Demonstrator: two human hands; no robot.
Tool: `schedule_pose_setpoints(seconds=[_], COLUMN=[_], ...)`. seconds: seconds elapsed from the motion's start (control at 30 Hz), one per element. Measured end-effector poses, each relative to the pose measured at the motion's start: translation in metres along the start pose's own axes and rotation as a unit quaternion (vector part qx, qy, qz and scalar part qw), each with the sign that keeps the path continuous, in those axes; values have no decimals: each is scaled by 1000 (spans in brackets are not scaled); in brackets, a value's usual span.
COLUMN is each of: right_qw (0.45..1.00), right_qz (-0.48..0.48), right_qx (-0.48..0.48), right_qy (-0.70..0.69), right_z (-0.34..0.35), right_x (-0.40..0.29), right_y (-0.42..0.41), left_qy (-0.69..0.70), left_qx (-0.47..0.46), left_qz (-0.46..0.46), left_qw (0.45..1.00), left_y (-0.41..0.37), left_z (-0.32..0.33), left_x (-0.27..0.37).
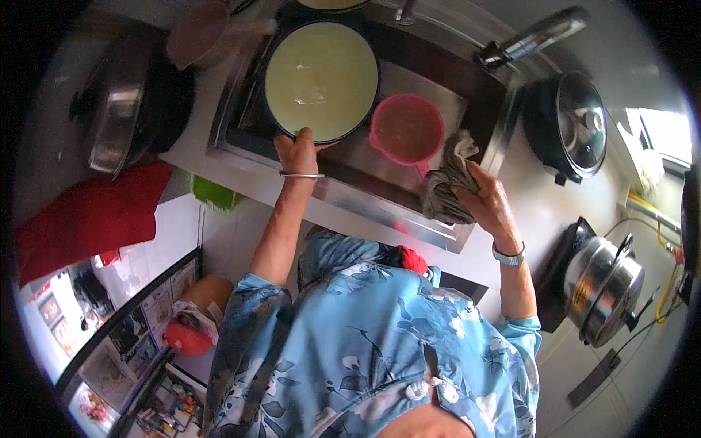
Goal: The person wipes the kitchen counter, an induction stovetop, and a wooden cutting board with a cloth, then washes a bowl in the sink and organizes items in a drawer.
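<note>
My left hand (298, 156) grips the near rim of a round enamel basin (323, 82) with a pale yellow-green inside and a dark blue edge. The basin is over the left part of a stainless steel sink (350, 175). In my right hand (487, 197) is a bunched grey-brown cloth (452, 183), held at the sink's right front edge. Between the basin and the cloth, a pink plastic ladle (408, 130) sits in the sink, its handle pointing toward the cloth. Whether it holds water I cannot tell.
A chrome faucet (534, 35) rises behind the sink. To the right stand a glass-lidded dark pot (575, 126) and a steel steamer pot (602, 293). At left are a large metal pan (118, 117), a dull pink container (200, 35), a red cloth (98, 213) and a green brush-like item (213, 191).
</note>
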State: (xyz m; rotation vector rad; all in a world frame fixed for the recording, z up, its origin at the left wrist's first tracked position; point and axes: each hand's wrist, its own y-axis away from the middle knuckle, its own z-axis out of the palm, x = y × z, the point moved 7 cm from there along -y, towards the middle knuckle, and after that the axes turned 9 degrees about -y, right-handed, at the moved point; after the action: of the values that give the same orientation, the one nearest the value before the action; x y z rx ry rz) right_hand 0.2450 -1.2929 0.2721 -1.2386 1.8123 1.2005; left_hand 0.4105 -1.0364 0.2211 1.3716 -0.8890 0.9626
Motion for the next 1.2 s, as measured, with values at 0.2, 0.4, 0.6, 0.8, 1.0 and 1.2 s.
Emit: schedule_pose_setpoints(seconds=[0.2, 0.4, 0.6, 0.8, 1.0, 1.2], right_qw=[991, 974, 923, 895, 930, 916], right_qz=[-126, -193, -200, -176, -264, -331], right_qx=[-31, 54, 278, 281, 75, 5], right_qy=[10, -106, 177, 298, 245, 224], right_z=[-5, -30, -22, 18, 38, 31], right_x=[-41, -77, -34, -9, -19, -25], right_y=[5, -20, -56, -66, -41, -1], left_qy=[-433, -322, -189, -15, -119, -111], left_qx=[-34, -119, -180, -233, -251, -277], left_qz=[397, 387, 67, -20, -30, -39], left_qw=[808, 856, 963, 972, 960, 954], left_y=[14, 37, 17, 77, 46, 43], left_z=[62, 105, 110, 126, 103, 100], left_x=[18, 26, -36, -31, -52, -27])
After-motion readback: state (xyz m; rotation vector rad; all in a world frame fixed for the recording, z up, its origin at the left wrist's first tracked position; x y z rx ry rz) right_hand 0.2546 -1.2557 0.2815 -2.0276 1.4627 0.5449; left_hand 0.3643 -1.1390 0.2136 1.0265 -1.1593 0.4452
